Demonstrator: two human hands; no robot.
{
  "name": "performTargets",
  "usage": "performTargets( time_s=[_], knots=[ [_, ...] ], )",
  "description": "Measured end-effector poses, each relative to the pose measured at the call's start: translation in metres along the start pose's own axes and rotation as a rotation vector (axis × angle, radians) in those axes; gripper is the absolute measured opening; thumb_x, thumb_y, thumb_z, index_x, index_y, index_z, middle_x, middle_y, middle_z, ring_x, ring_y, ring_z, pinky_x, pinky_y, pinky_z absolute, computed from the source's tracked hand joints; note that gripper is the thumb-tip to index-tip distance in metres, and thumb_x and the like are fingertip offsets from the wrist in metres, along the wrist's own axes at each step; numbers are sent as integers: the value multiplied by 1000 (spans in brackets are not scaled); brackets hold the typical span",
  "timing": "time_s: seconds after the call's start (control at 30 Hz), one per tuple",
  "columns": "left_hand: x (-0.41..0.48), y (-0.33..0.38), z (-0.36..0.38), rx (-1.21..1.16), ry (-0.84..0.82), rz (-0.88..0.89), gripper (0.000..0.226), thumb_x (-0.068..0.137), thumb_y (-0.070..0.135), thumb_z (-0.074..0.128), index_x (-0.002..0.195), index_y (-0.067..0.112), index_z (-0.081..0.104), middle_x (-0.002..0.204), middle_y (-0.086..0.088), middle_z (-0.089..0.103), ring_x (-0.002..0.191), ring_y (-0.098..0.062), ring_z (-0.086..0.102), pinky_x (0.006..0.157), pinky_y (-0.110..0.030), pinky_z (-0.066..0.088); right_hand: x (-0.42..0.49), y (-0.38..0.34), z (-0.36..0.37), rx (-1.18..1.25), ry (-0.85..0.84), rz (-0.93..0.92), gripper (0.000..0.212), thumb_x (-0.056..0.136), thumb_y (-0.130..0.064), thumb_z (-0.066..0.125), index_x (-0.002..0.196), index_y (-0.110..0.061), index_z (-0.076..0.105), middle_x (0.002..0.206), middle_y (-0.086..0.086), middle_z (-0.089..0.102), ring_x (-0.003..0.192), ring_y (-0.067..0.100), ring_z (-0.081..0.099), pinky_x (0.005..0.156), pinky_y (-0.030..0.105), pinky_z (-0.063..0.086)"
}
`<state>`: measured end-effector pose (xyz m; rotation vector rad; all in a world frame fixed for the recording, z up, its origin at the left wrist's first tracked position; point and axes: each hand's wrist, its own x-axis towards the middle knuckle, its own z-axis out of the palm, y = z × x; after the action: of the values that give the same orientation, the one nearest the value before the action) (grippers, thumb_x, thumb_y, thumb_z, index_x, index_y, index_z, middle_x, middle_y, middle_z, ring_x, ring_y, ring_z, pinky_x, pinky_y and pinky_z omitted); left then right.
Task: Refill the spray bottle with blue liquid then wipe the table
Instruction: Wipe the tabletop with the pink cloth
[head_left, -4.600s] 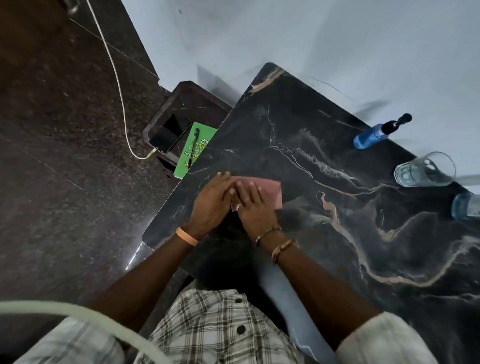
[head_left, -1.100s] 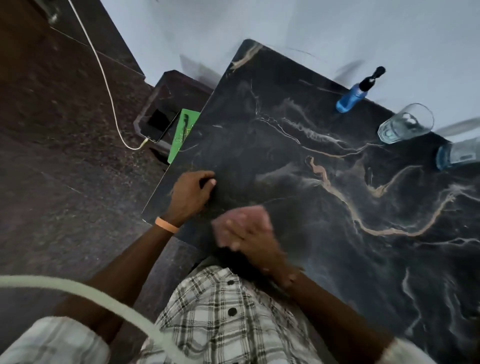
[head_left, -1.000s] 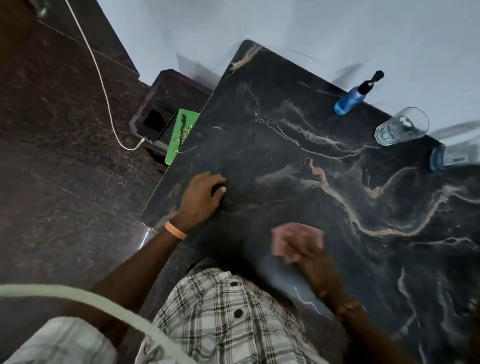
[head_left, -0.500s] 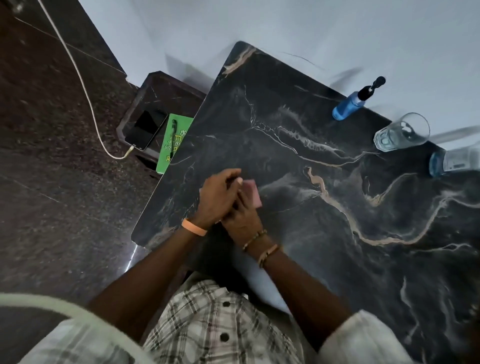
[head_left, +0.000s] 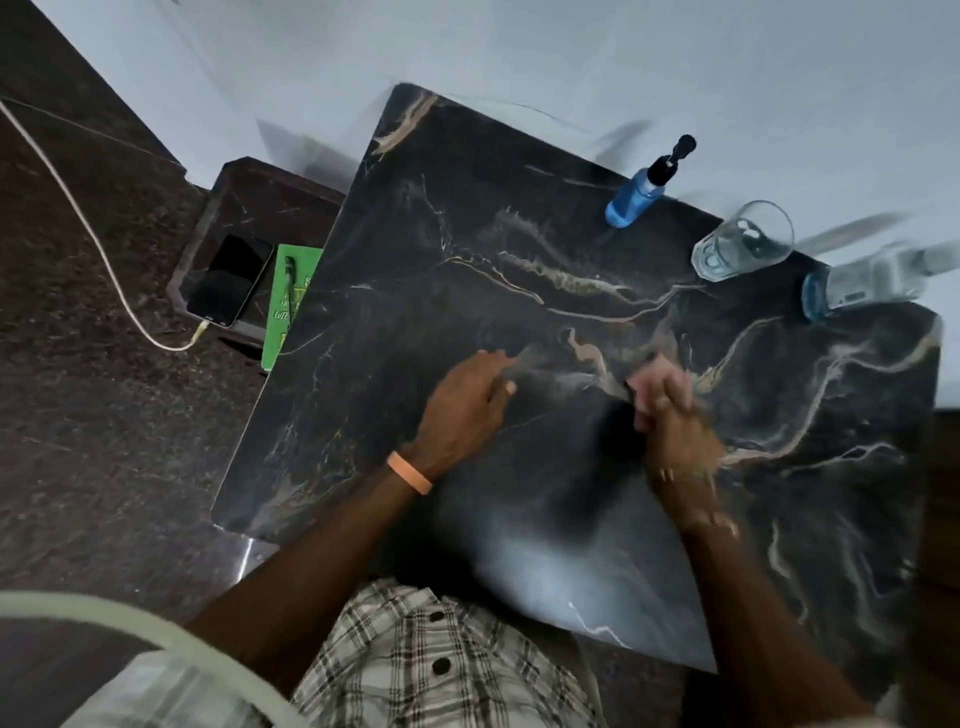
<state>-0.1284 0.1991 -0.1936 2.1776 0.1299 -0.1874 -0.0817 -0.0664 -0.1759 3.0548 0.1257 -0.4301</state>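
Observation:
A dark marble table (head_left: 519, 249) fills the view. My right hand (head_left: 675, 431) grips a pink cloth (head_left: 647, 387) near the table's middle, blurred by motion. My left hand (head_left: 462, 405) rests on the tabletop to the left of it, fingers spread and holding nothing. The spray bottle (head_left: 641, 189), filled with blue liquid and topped by a black nozzle, stands at the far edge by the wall.
A clear glass (head_left: 743, 244) and a clear bottle (head_left: 872, 280) with a little blue liquid in it stand at the far right. Left of the table, a low stool (head_left: 249, 202) holds a phone (head_left: 231, 280) on a white cable and a green booklet (head_left: 288, 301).
My hands were together on the cloth half a second ago. The right hand has swept right with the cloth, and the left hand has come off it onto the table.

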Motion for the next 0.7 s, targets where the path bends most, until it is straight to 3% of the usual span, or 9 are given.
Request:
performTargets(
  time_s=[0.07,0.13,0.2,0.3,0.37,0.47,0.53,0.63,0.7],
  knots=[
    [4,15,19,-7,-59,69,35,96,16,59,129,7,61,136,-12,59,133,-26,49,114,-39,34,-45,45,15,-49,12,-45,65,72,3,74,133,-9,54,132,24,55,95,50,61,76,53,52],
    [7,30,35,-8,-123,113,35,96,17,59,129,7,61,135,-11,60,131,-25,50,114,-36,34,-56,91,11,-142,-87,-1,48,84,-10,67,130,-17,56,132,18,55,99,45,60,80,48,52],
    [7,40,45,0,-164,117,36,96,18,59,130,8,61,135,-9,60,129,-24,51,112,-35,35,-38,130,-1,-116,-62,125,29,94,-25,55,122,-25,59,123,16,58,97,42,59,78,39,48],
    [6,50,55,23,-222,119,37,97,20,58,132,11,59,138,-8,58,130,-22,50,112,-33,34,15,164,-10,-9,9,359,45,90,-22,60,133,-25,48,131,19,52,106,45,58,86,48,48],
    [5,50,60,31,-217,114,37,97,21,59,132,10,59,138,-8,58,130,-21,51,113,-35,36,47,148,-8,58,61,395,48,91,-14,56,137,-23,46,135,18,50,111,44,57,89,47,46],
    [4,53,65,29,-173,90,35,96,18,61,129,8,61,133,-9,62,125,-22,55,109,-37,41,59,91,9,65,50,313,38,101,-15,39,138,-9,47,137,20,48,122,39,49,95,42,39],
    [5,56,67,17,-137,82,33,94,15,62,126,7,63,128,-8,65,120,-22,59,105,-36,43,38,44,19,92,50,261,42,100,-18,39,141,-13,43,143,13,44,128,32,44,101,41,37],
    [13,61,68,22,-78,74,33,92,13,63,125,8,65,125,-6,67,117,-20,60,104,-32,43,-19,5,28,51,-19,-163,45,95,-12,38,138,-6,47,142,15,46,126,34,48,100,43,43],
    [19,63,65,26,-78,68,33,92,13,63,125,10,65,125,-5,67,117,-19,60,104,-32,44,-29,37,32,23,91,-365,43,88,-10,47,128,0,59,133,21,56,116,40,58,91,48,51]
  ],
)
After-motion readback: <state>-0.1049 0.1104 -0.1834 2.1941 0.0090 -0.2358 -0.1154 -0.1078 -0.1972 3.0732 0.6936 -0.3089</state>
